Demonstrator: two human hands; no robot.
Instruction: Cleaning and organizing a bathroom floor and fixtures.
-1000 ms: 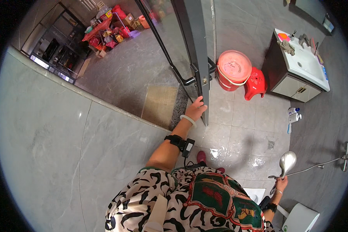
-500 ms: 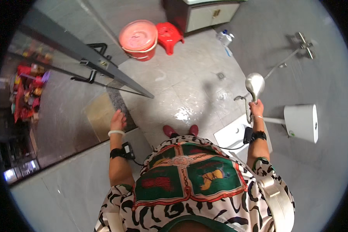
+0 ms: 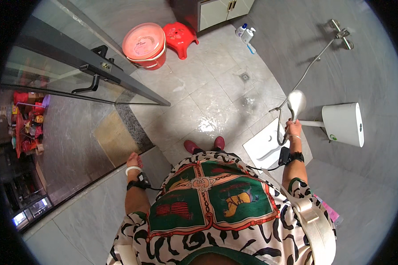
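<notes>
The glass door (image 3: 132, 85) stands at far left; the left hand (image 3: 134, 161), at the door's edge a second ago, now hangs apart from it, fingers loosely curled, holding nothing visible, which leaves only the right hand occupied; wet floor tiles (image 3: 214, 95) shine mid-view; further right, beside the white squat toilet (image 3: 253, 148), the right hand (image 3: 293, 128) closes round the handle of the shower head (image 3: 296, 102); this is silvery, rounded, smooth; its hose (image 3: 301, 80) climbs to the wall tap (image 3: 341, 33).
</notes>
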